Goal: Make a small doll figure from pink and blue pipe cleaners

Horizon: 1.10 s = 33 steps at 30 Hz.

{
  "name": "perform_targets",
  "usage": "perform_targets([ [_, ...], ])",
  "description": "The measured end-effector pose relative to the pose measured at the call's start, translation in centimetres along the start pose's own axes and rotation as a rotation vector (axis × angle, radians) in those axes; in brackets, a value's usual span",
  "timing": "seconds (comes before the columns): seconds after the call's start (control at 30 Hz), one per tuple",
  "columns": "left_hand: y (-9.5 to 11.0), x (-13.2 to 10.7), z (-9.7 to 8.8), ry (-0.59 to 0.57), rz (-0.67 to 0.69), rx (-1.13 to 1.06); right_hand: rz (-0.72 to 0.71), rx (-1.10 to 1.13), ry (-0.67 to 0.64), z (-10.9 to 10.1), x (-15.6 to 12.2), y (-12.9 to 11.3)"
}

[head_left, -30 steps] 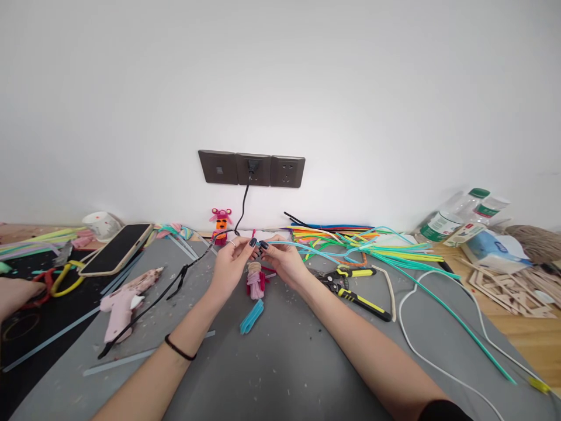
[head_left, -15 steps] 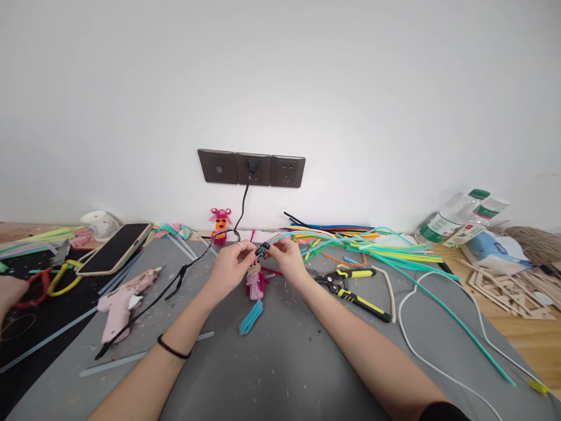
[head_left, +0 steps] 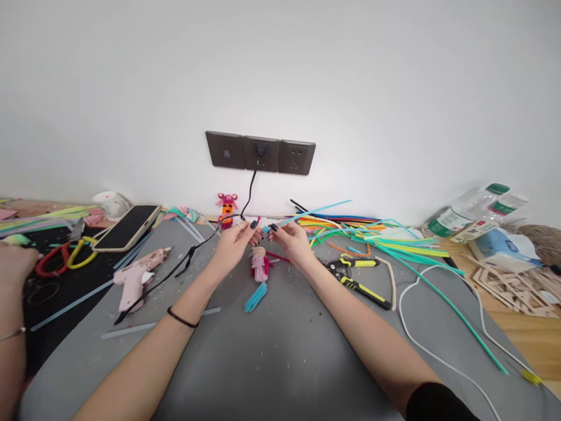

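Between my hands is a light blue pipe cleaner (head_left: 313, 212); its near end is curled into a small loop and its long tail points up to the right. My right hand (head_left: 293, 241) pinches it just beside the curl. At the curl's other side, the closed fingertips of my left hand (head_left: 234, 245) meet its edge, partly hiding the contact. Just below stands a small pink and beige pipe-cleaner figure (head_left: 260, 266) with darker red sides. A folded blue pipe-cleaner bundle (head_left: 255, 297) lies on the grey mat (head_left: 280, 362) in front of it.
A pink glue gun (head_left: 135, 280) with a black cord, a phone (head_left: 127, 228) and scissors (head_left: 81, 254) lie left. Wire strippers (head_left: 359, 283), pipe cleaners (head_left: 407, 251) and a white cable (head_left: 405, 327) lie right. Another person's hand (head_left: 15, 269) is at far left. An orange-pink figure (head_left: 227, 211) stands behind.
My hands have drawn slightly apart, exposing the curled end. The pipe cleaner's tail has swung upward to the right. The view has shifted a little, and the other person's arm reaches further in.
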State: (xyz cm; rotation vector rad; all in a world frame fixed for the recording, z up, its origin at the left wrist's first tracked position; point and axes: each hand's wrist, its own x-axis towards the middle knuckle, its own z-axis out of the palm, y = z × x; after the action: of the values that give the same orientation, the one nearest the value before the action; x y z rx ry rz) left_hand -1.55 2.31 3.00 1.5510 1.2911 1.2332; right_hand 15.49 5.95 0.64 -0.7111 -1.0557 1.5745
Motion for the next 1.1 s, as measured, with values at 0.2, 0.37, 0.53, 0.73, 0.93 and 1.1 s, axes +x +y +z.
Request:
perform_targets([
  [0.2, -0.43, -0.06, 0.52, 0.049, 0.029, -0.059, 0.036, 0.103, -0.047, 0.37, -0.38, -0.35],
  [0.37, -0.66, -0.17, 0.63, 0.064, 0.066, -0.047, 0.041, 0.113, -0.082, 0.51, -0.58, -0.37],
  [0.53, -0.49, -0.22, 0.96, 0.082, 0.079, -0.080, 0.036, 0.091, -0.080, 0.53, -0.46, -0.24],
  [0.73, -0.32, -0.27, 1.03, 0.084, 0.103, -0.058, 0.019, 0.043, -0.085, 0.70, -0.53, -0.36],
  [0.93, -0.30, -0.17, 0.56, 0.047, 0.127, 0.037, -0.012, 0.001, -0.075, 0.52, -0.46, -0.44],
  [1.1, 0.33, -0.21, 0.21, -0.082, 0.169, 0.135, -0.059, -0.102, -0.044, 0.07, -0.12, -0.37],
])
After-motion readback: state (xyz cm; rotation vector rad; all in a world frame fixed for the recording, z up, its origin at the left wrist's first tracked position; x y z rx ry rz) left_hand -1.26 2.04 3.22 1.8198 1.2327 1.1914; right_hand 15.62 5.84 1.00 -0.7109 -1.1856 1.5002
